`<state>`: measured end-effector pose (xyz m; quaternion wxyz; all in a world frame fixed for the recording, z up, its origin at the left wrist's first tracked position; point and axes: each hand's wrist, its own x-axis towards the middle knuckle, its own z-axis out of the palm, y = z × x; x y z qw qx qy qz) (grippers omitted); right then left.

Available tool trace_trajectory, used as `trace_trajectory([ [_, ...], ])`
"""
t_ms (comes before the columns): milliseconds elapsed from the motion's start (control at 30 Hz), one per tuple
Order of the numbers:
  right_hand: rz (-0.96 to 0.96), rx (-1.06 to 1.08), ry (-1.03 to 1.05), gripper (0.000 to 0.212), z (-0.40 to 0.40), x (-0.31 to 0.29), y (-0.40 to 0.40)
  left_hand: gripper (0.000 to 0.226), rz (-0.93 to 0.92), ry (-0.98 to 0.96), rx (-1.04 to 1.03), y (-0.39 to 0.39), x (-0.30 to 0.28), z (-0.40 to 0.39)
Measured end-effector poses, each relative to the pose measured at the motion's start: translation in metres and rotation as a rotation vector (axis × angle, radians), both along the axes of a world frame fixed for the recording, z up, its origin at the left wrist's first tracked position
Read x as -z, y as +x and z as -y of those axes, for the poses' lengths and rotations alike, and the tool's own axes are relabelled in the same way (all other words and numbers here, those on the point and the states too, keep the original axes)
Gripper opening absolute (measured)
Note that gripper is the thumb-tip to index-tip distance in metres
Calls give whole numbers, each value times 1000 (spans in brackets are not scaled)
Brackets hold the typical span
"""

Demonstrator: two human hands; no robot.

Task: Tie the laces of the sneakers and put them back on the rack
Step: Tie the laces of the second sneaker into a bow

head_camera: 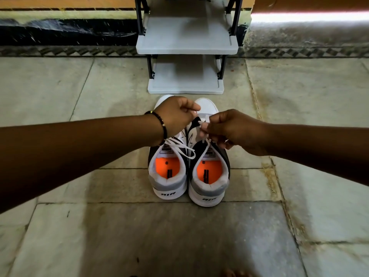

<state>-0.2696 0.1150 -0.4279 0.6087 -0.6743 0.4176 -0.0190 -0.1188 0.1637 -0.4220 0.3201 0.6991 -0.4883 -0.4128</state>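
Note:
Two white, grey and black sneakers with orange insoles stand side by side on the floor, heels toward me: the left sneaker and the right sneaker. White laces lie in loops across the left sneaker's tongue. Above the right sneaker, my left hand and my right hand each pinch a strand of its white lace. The hands hide the knot area. Just beyond the toes stands the shoe rack, grey shelves on black posts, both visible shelves bare.
The floor is pale stone tile. A dark skirting band and wall run behind the rack. A beaded bracelet sits on my left wrist.

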Motion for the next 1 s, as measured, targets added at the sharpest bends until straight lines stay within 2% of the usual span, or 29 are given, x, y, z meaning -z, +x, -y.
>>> trace_trajectory([
  [167,-5,-9,-35,37,7,-8,-5,26,9,-52,233,4,-4,-11],
  [533,39,34,-84,29,7,-9,2,10,88,-39,341,4,2,-8],
  [600,45,60,-112,25,7,-9,3,18,97,-46,342,4,2,-9],
  [700,43,95,-94,20,10,-9,2,19,3,5,332,2,-3,-8],
  [800,34,94,-48,22,13,-9,-4,6,-152,186,328,2,-4,-11],
  [900,52,48,-26,21,10,-10,-7,27,-280,342,365,2,1,-14],
  [1000,82,17,-22,22,6,-12,-5,21,-343,401,436,1,5,-15],
])
